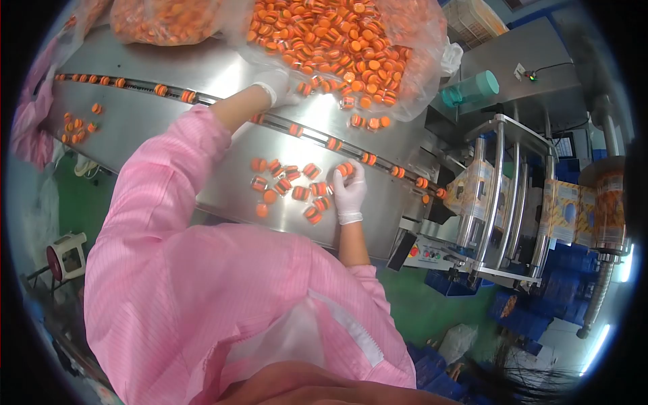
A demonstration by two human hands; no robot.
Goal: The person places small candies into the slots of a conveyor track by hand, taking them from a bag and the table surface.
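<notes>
While the white-gloved right hand (349, 192) pinches one small, round, orange-and-dark banded piece (345, 169) between thumb and fingers, a loose cluster of similar banded pieces (301, 193) lies just left of it on the brushed-metal counter (226, 179). Just beyond this hand runs a narrow dark conveyor track (314, 137), bearing spaced pieces. The white-gloved left hand (273, 86) reaches across the track, near the clear plastic bag (424, 88) of heaped pieces; whether its fingers are spread or pressed together cannot be told. Good handling probably calls for a light pinch, since hard squeezing could deform the piece. The left forearm, crossing above the track, is best kept raised, lest its pink sleeve (202, 131) disturb the row.
</notes>
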